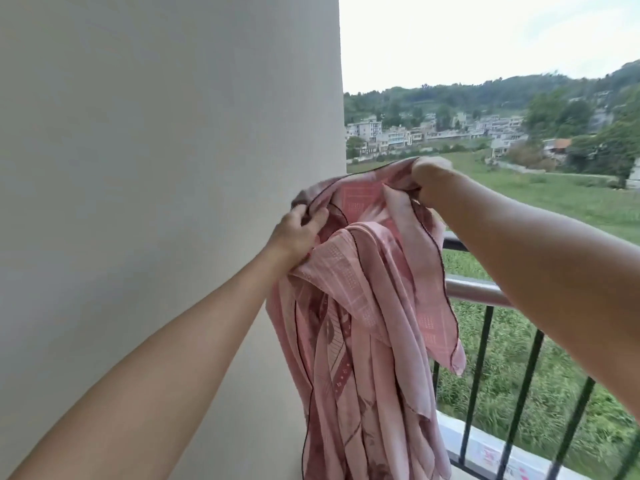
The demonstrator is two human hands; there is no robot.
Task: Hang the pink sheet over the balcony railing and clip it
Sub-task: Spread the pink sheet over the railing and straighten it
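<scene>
Hanging in folds, the patterned, dark-hemmed pink sheet [363,341] is gripped up top by curled fingers [317,216] of left hand [298,233] and right hand [429,181].

The balcony railing [479,292] runs from the middle of the view out toward 3 o'clock, a silvery round top rail over black upright bars [482,344]. The bars stand on a low pale curb [488,445] at 5 o'clock. The pink sheet [363,341] hangs in front of the rail's wall end and hides it. Whether it rests on the rail I cannot tell.
</scene>
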